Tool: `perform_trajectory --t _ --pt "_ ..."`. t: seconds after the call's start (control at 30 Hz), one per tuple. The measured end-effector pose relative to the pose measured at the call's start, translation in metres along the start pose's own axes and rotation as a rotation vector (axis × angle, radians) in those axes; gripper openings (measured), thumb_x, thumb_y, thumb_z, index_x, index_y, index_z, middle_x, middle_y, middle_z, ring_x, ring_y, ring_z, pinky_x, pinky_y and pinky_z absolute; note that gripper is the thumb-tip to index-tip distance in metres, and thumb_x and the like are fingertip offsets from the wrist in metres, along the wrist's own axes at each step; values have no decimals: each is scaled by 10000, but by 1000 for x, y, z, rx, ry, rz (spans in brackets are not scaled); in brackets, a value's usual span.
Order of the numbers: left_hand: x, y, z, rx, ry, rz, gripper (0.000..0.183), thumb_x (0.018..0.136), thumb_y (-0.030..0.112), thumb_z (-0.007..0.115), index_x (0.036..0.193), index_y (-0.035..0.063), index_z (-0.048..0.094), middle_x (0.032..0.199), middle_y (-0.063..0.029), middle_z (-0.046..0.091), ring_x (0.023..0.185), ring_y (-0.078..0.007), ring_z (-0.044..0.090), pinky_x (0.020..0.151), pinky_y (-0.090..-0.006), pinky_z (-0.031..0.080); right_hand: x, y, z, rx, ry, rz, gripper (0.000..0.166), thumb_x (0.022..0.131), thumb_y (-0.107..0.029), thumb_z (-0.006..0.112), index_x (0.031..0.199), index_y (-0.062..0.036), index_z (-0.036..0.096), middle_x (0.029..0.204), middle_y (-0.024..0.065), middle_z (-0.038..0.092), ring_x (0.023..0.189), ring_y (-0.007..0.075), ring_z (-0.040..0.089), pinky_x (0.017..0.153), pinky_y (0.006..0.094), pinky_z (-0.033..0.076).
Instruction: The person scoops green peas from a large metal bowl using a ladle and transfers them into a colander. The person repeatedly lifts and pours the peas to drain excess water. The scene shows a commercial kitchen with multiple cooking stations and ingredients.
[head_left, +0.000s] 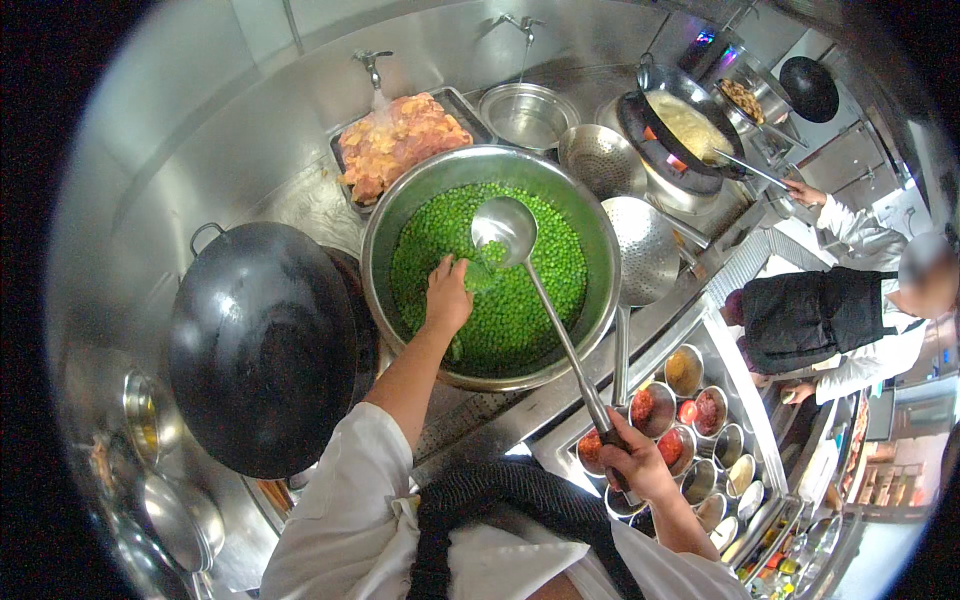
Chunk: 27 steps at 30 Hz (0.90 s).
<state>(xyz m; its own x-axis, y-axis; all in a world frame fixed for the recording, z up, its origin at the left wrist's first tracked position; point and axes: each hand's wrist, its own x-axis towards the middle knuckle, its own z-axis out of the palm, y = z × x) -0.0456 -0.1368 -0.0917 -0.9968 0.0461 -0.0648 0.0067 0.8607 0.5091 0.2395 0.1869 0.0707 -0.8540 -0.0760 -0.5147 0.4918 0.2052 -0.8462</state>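
Observation:
A large round stainless steel pot (375, 255) holds many green peas (540, 322) in liquid. My left hand (450, 294) is over the peas at the left of the pot's middle, with something green and translucent at its fingertips; whether the hand grips it I cannot tell. The handle of a steel ladle (504, 225) is in my right hand (637, 459), in front of the pot. The ladle's bowl lies over the peas, just beyond my left hand, with a few peas in it.
An overturned black wok (262, 352) sits left of the pot. Behind are a tray of raw meat pieces (405, 142) under a tap and a steel basin (529, 116). Perforated skimmers (641, 251) lie at the right, near seasoning containers (684, 371). A co-worker (862, 322) tends another wok (686, 120).

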Motion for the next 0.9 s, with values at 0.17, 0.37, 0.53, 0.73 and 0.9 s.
perform_trajectory --t 0.17,0.37,0.53,0.73,0.9 --pt "-18 -20 -9 58 -131 26 836 890 170 740 1562 22 265 1583 -222 333 1442 -447 333 1161 -513 377 -10 -36 2 427 -122 29 640 952 -200 666 1528 -52 429 926 75 592 605 98 541 495 226 439" --pt "-42 -28 -32 280 -30 89 907 855 256 763 1531 -77 259 1482 -271 451 1397 -410 418 1183 -454 344 -26 -37 12 722 -183 127 620 944 -355 676 1429 -18 488 772 91 589 458 122 494 383 246 370" --pt "-63 -8 -60 282 -86 19 814 922 250 714 1558 13 266 1549 -199 386 1453 -418 337 1177 -513 347 -47 2 13 824 -311 201 702 984 -380 617 1564 -98 338 741 92 567 462 163 494 405 279 375" --pt "-76 -8 -59 331 -113 -12 731 961 262 645 1557 28 293 1517 -181 438 1445 -388 364 1198 -503 310 -23 -1 45 762 -192 367 508 1027 -268 550 1489 -107 416 773 95 584 491 149 513 428 270 400" --pt "-79 -10 -57 315 4 14 626 967 244 598 1509 14 386 1471 -188 487 1415 -375 410 1180 -499 331 -45 -2 32 599 -184 215 589 1020 -282 564 1544 -83 383 785 99 608 475 172 536 408 280 394"
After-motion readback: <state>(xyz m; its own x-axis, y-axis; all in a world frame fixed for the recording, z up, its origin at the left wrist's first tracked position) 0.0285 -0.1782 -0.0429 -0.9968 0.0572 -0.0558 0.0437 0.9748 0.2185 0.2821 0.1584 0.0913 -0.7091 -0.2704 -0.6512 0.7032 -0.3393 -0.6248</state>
